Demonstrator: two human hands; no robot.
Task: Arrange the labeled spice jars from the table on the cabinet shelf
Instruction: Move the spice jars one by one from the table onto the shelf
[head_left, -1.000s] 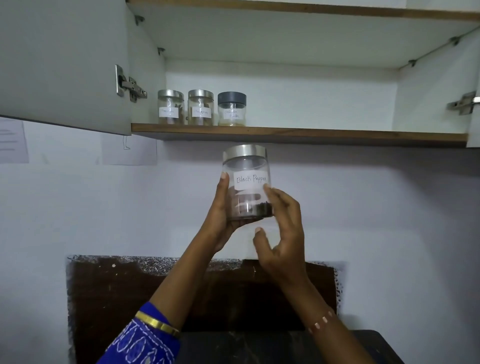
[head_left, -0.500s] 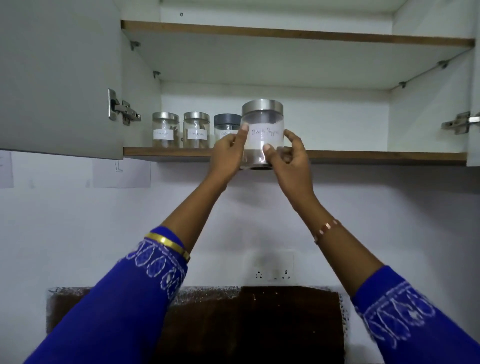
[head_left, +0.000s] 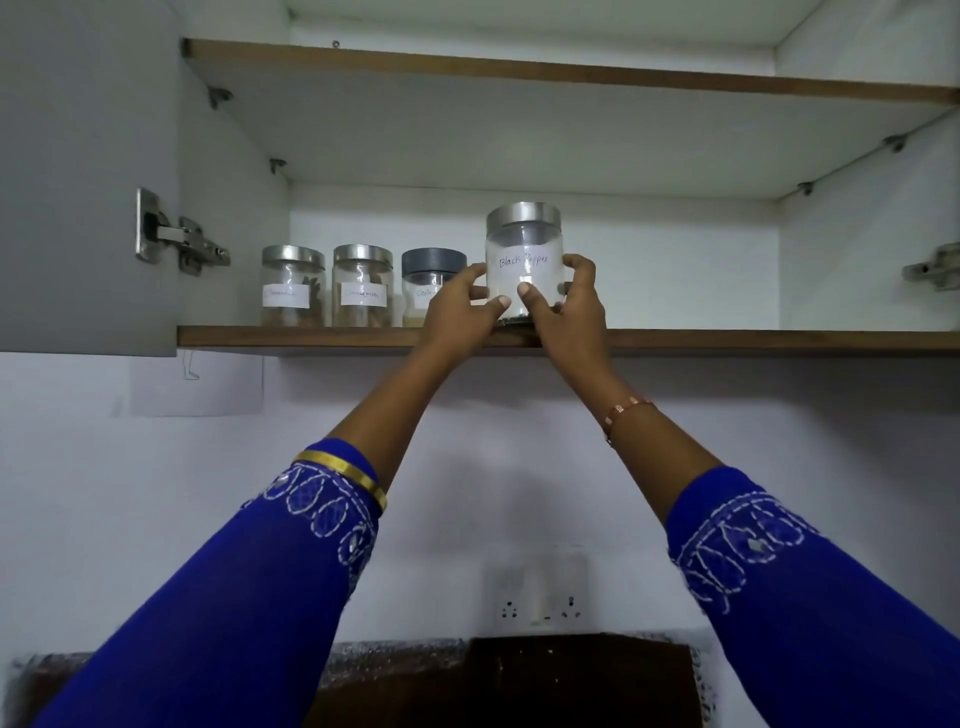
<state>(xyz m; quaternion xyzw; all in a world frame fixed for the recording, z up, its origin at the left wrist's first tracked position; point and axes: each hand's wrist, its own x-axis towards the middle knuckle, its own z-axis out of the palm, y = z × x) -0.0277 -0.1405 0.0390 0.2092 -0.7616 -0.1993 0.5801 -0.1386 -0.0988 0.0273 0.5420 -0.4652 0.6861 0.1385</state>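
A clear jar with a steel lid and a "Black Pepper" label (head_left: 523, 249) sits upright at the front edge of the cabinet shelf (head_left: 727, 340). My left hand (head_left: 460, 312) grips its left side and my right hand (head_left: 569, 306) grips its right side. To its left stand three labeled jars in a row: a steel-lidded jar (head_left: 292, 286), a second steel-lidded jar (head_left: 362, 285) and a grey-lidded jar (head_left: 427, 275), which my left hand partly hides.
The shelf stretches bare to the right of the pepper jar. An open grey cabinet door (head_left: 78, 176) with a hinge (head_left: 176, 239) hangs at the left. Another shelf (head_left: 571, 73) lies above. A wall socket (head_left: 540, 597) sits below.
Both hands have carried the pepper jar upward from below the shelf onto its front edge, to the right of the grey-lidded jar. The view has tilted upward.
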